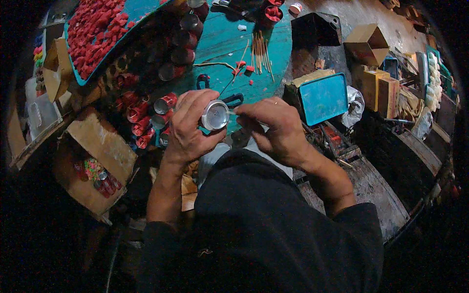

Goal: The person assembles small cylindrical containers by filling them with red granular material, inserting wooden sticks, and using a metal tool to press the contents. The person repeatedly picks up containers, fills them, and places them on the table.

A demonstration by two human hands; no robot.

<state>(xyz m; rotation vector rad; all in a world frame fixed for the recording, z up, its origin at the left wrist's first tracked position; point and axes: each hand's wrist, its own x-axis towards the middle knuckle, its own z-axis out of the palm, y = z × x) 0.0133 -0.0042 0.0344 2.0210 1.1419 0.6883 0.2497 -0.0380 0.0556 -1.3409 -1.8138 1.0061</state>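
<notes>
My left hand (pixel 188 124) is wrapped around a metal can (pixel 216 115), its round silver end turned up. Just to the right, my right hand (pixel 273 124) has its thumb and fingers pinched together close to the can's rim. A small pale bit shows at those fingertips, too small to name. Beyond the hands, a black loop-shaped handle (pixel 233 100) lies on the turquoise table (pixel 222 39). A bundle of thin wooden sticks (pixel 262 53) rests farther off, beside a few small red chunks (pixel 248 71).
Red cans (pixel 139 111) are stacked left of my hands. A tray of red chunks (pixel 100 34) is at the far left. An open cardboard box (pixel 102 141) stands at the lower left. To the right are a turquoise tray (pixel 323 99) and more cardboard boxes (pixel 367 45).
</notes>
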